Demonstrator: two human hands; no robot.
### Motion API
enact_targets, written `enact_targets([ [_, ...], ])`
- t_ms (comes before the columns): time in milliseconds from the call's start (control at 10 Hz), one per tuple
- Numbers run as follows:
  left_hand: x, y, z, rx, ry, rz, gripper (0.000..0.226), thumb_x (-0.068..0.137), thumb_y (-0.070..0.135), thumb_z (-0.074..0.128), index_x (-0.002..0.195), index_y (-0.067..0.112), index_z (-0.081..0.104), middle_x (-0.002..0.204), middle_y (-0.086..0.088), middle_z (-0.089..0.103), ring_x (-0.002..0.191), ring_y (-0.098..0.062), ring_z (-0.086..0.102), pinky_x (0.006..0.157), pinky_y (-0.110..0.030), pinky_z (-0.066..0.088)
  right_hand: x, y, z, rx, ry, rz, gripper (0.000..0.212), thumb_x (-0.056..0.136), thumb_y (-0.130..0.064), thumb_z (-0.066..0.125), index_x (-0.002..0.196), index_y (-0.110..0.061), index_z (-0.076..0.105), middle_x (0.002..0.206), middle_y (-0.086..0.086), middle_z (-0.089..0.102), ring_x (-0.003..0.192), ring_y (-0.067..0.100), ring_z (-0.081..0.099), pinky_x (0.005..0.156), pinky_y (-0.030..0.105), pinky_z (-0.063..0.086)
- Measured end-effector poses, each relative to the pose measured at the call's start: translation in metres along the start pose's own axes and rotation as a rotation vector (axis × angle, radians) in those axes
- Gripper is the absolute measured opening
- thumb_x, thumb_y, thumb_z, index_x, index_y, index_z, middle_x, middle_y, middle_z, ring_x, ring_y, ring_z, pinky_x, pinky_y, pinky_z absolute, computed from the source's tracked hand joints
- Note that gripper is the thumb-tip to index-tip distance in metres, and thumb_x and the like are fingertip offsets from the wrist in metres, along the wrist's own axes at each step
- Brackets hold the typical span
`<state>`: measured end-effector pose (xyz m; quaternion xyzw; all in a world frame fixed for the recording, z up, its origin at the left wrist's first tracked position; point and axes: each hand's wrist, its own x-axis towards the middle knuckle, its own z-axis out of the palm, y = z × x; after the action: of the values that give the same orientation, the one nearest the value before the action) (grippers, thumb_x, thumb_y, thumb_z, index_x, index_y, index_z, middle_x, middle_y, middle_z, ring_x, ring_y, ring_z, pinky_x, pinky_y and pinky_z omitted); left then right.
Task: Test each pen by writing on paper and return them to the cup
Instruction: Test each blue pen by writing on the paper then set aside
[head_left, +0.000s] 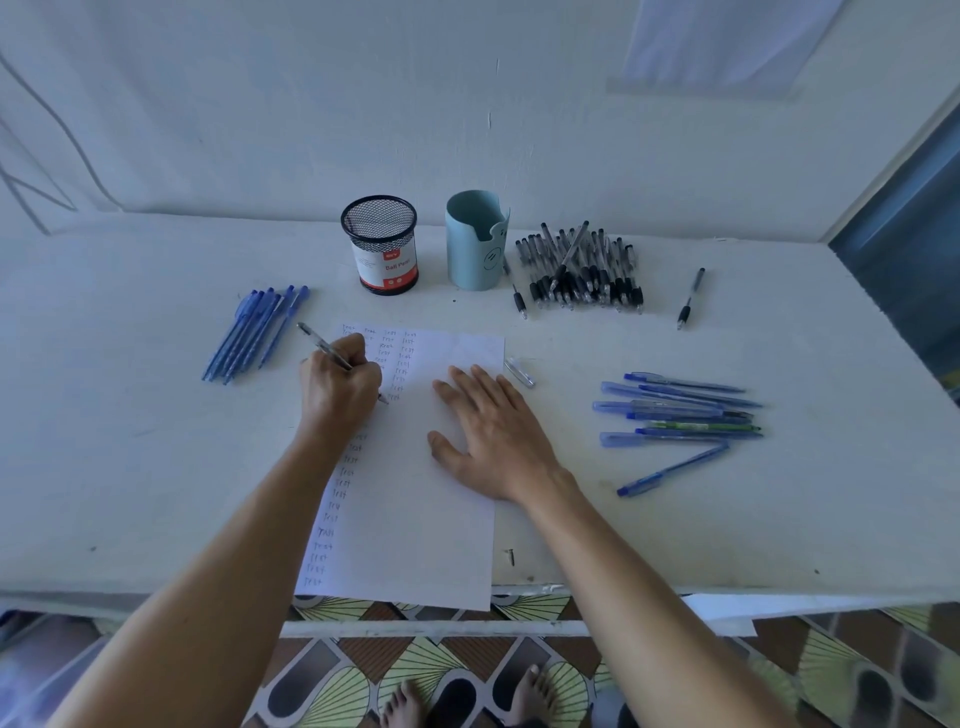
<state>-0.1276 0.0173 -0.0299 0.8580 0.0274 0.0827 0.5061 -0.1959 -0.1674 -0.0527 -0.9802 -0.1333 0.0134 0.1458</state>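
My left hand (337, 384) grips a clear-barrelled pen (319, 343), its tip touching the white paper (415, 519) beside columns of handwritten "test" words. My right hand (493, 431) lies flat on the sheet with fingers spread, holding nothing. A black mesh cup (379, 244) labelled "Ball Pen" and a light blue cup (475, 239) stand behind the paper; no pens show above either rim. Several blue pens (254, 332) lie to the left. A heap of black pens (582, 270) lies to the right of the blue cup. More blue pens (675, 410) are spread at the right.
One black pen (690, 297) lies alone at the far right, another (517, 296) beside the blue cup. A clear pen cap (519, 371) rests off the paper's right edge. A small screw (511, 557) sits near the table's front edge. The paper overhangs that edge; my bare feet (467, 701) stand below.
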Motion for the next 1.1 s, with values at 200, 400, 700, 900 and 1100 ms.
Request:
enact_targets([
  [200,-0.0006,0.0012,0.0020,0.011,-0.017,0.021,0.039,0.065,-0.013,0.049,0.057,0.016,0.025,0.058,-0.005,0.026,0.055,-0.017,0.024,0.046,-0.024,0.016,-0.0002,-0.0017,0.0001,0.006,0.031,0.008,0.080,0.086,-0.062,0.017,0.155,-0.022,0.027,0.165,0.001,0.018,0.153,0.021,0.007,0.123,0.036,-0.002],
  [400,-0.0025,0.0034,0.0017,0.029,-0.025,0.025,0.038,0.066,-0.012,0.050,0.058,0.016,0.025,0.058,-0.004,0.026,0.055,-0.015,0.023,0.042,-0.024,0.017,-0.0001,-0.0012,-0.0002,0.023,0.033,0.007,0.067,0.098,-0.052,0.041,0.155,-0.021,0.027,0.166,0.001,0.017,0.154,0.021,0.006,0.123,0.037,-0.002],
  [700,-0.0050,0.0057,0.0013,0.015,-0.043,0.014,0.037,0.067,-0.010,0.049,0.059,0.016,0.025,0.057,0.000,0.024,0.051,-0.010,0.022,0.043,-0.023,0.019,-0.0006,-0.0019,-0.0004,0.023,0.037,0.009,0.067,0.097,-0.053,0.039,0.155,-0.021,0.027,0.166,0.001,0.017,0.154,0.021,0.005,0.123,0.037,-0.002],
  [900,-0.0036,0.0017,0.0029,0.002,-0.050,-0.013,0.033,0.065,-0.008,0.051,0.060,0.011,0.025,0.059,-0.006,0.027,0.056,-0.015,0.023,0.046,-0.027,0.018,-0.0002,-0.0029,-0.0014,0.012,0.039,0.009,0.067,0.098,-0.052,0.041,0.155,-0.021,0.027,0.166,0.001,0.017,0.153,0.020,0.005,0.124,0.037,-0.002],
  [1100,-0.0012,-0.0014,0.0021,-0.053,0.040,-0.028,0.031,0.066,-0.009,0.049,0.059,0.012,0.027,0.056,-0.001,0.027,0.054,-0.014,0.026,0.048,-0.024,0.021,-0.0012,-0.0025,-0.0024,0.026,0.032,0.005,0.067,0.098,-0.051,0.041,0.156,-0.022,0.026,0.166,0.000,0.016,0.154,0.019,0.005,0.124,0.037,-0.002],
])
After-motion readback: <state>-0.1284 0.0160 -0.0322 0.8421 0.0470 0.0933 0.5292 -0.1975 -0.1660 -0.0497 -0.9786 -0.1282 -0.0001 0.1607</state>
